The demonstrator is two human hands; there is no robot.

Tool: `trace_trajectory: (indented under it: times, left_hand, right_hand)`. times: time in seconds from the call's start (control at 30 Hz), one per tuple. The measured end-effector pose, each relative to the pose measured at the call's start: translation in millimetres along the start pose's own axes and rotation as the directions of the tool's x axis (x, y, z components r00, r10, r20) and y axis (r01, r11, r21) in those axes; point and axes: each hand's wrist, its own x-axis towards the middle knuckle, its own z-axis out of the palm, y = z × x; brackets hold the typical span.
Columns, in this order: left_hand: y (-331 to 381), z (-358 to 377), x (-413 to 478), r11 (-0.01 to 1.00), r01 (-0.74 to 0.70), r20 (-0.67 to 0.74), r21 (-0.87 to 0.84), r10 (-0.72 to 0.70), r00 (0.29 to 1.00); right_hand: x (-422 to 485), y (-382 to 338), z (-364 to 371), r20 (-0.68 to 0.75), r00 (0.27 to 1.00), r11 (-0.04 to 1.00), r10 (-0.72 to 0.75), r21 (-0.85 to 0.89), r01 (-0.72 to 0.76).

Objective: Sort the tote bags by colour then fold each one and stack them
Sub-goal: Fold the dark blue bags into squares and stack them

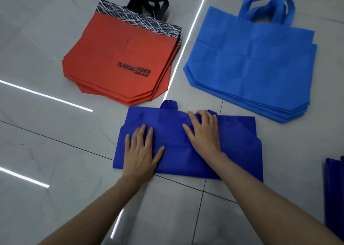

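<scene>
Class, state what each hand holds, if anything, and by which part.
Left hand lies flat on the dark blue bag, gripping nothing. Right hand bends its fingers at the bag's top edge; grip or press cannot be told.
</scene>
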Motion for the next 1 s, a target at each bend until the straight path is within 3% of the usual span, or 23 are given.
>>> trace_trajectory:
  times: [0.13, 0.17, 0.27, 0.37, 0.5, 0.6, 0.7, 0.8, 0.87, 1.0]
  left_hand:
    - [24, 11, -23, 0.939, -0.344, 0.024, 0.001, 0.344, 0.939]
    - [26, 13, -23, 0.933, -0.359, 0.035, -0.001, 0.358, 0.933]
    - [12, 13, -17, 0.996, -0.079, 0.043, -0.04, 0.081, 0.996]
    - [-14, 8, -10, 0.973, 0.218, 0.057, -0.077, -0.214, 0.975]
    - [-15, -3, -6, 0.976, 0.189, 0.054, -0.105, -0.184, 0.981]
    - [-5, -15, 3, 0.978, 0.09, -0.054, -0.186, -0.101, 0.993]
    - [10, -24, 22, 0.97, 0.03, -0.095, -0.239, -0.054, 0.994]
    - [24, -27, 34, 0.971, 0.17, 0.0, -0.171, -0.172, 0.985]
    - [32, -27, 37, 0.968, 0.223, 0.062, -0.116, -0.217, 0.974]
    - [42, -29, 35, 0.931, 0.301, 0.152, -0.204, -0.274, 0.95]
  right_hand:
    - [-44, 1, 5, -0.009, 0.999, 0.999, -0.045, -0.016, 0.045]
    - [-50, 2, 5, -0.004, 0.999, 0.999, -0.042, -0.013, 0.042]
    - [-56, 2, 6, -0.014, 1.0, 1.0, -0.016, -0.01, 0.016]
    - [-55, 2, 6, 0.0, 1.0, 1.0, -0.017, -0.002, 0.017]
    - [-53, 0, -3, -0.106, 0.993, 0.977, 0.06, 0.21, -0.036]
    - [-46, 5, -27, -0.286, 0.901, 0.935, 0.327, 0.233, -0.266]
    - [-40, 15, -41, -0.107, 0.89, 0.896, 0.444, 0.078, -0.438]
    - [-39, 16, -41, 0.038, 0.902, 0.895, 0.43, -0.145, -0.421]
    - [-40, 13, -39, 0.077, 0.881, 0.876, 0.467, -0.176, -0.449]
    - [-45, 9, -39, 0.107, 0.89, 0.896, 0.444, -0.073, -0.438]
